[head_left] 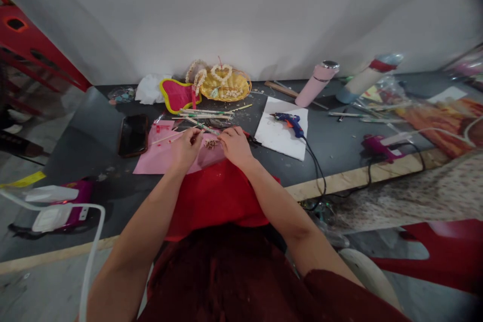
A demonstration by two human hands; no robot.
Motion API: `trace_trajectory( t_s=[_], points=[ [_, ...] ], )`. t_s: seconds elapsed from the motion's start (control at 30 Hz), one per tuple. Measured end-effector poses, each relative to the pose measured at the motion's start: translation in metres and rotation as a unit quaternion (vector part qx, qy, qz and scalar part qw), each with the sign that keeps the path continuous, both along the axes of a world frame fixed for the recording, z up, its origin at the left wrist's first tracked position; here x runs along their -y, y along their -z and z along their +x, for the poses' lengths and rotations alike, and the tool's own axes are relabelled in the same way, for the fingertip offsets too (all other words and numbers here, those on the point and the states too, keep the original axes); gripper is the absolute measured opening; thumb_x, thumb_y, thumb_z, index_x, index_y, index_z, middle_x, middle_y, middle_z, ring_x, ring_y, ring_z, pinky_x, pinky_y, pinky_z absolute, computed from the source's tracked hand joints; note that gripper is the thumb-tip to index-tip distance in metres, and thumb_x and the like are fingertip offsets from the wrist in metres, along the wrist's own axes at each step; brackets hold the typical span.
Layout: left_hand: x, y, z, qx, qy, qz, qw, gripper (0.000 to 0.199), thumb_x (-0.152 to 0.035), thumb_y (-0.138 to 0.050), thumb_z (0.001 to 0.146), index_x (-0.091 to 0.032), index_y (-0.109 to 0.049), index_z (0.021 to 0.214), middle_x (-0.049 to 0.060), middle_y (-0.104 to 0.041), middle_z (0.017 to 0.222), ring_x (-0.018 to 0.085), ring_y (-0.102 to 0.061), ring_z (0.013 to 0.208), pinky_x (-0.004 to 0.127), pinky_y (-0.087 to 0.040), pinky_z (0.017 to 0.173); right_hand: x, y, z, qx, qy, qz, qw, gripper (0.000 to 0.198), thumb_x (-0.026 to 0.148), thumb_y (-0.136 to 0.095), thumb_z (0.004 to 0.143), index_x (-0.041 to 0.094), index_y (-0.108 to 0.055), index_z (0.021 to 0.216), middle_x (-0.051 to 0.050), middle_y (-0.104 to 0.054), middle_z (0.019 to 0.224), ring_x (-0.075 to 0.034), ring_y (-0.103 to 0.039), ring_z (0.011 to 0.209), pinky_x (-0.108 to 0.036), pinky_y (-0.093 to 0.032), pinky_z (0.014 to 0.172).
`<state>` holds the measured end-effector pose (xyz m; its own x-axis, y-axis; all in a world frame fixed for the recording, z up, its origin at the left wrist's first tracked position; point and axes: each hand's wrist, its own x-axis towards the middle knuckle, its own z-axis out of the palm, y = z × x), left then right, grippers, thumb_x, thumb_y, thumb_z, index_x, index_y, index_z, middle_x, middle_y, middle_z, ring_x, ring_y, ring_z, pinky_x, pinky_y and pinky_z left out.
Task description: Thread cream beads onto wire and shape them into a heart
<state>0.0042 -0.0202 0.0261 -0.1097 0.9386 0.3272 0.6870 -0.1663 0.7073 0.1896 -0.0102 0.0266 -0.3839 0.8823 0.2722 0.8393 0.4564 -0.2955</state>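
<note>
Small loose heap of short tan-brown pieces (211,144): on the flat pink sheet (148,164), toward its right end, between the 2 hands. Left hand (187,146): fingertips drawn together over the sheet; grip cannot be determined. Right hand (237,145): fingers bent at the sheet's right end; grip likewise undetermined. Slim white-and-green patterned sticks (207,111) crowd the sheet's far edge. Left of the sheet: black-screened phone (133,135). Right of it: blue glue gun (291,123) on a white square board (281,148). Beyond it: yellow woven oval basket (241,79).
</note>
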Motion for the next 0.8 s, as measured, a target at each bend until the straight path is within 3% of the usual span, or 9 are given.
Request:
trace_trajectory(
  t_s=[0.2, 0.43, 0.8],
  points=[
    [0.000, -0.001, 0.000, -0.047, -0.001, -0.027, 0.999, 0.026, -0.040, -0.051, 0.091, -0.022, -0.068, 0.098, 0.004, -0.074, 0.088, 0.016, -0.066, 0.077, 0.026, -0.044, 0.069, 0.007, -0.002, 0.000, 0.077, 0.054, -0.018, 0.995, 0.035, 0.024, -0.043, 0.094, 0.030, -0.066, 0.119, -0.006, -0.050, 0.138, -0.031, -0.030, 0.125, -0.049, -0.035, 0.098],
    [-0.002, 0.006, -0.002, -0.159, 0.037, -0.052, 0.985, 0.019, -0.037, -0.056, 0.088, -0.028, -0.072, 0.095, 0.003, -0.075, 0.087, 0.022, -0.067, 0.077, 0.029, -0.040, 0.061, 0.004, 0.002, 0.002, 0.056, 0.041, -0.040, 0.997, 0.031, 0.024, -0.046, 0.093, 0.029, -0.069, 0.113, -0.005, -0.054, 0.133, -0.030, -0.034, 0.122, -0.049, -0.037, 0.096],
    [-0.003, 0.002, -0.005, -0.088, -0.012, -0.042, 0.995, 0.019, -0.027, -0.055, 0.087, -0.024, -0.070, 0.099, 0.005, -0.074, 0.097, 0.022, -0.067, 0.082, 0.030, -0.045, 0.071, 0.003, 0.004, 0.001, 0.036, 0.025, -0.022, 0.999, 0.028, 0.028, -0.048, 0.094, 0.030, -0.069, 0.113, -0.007, -0.057, 0.129, -0.031, -0.035, 0.121, -0.051, -0.035, 0.096]
  ],
)
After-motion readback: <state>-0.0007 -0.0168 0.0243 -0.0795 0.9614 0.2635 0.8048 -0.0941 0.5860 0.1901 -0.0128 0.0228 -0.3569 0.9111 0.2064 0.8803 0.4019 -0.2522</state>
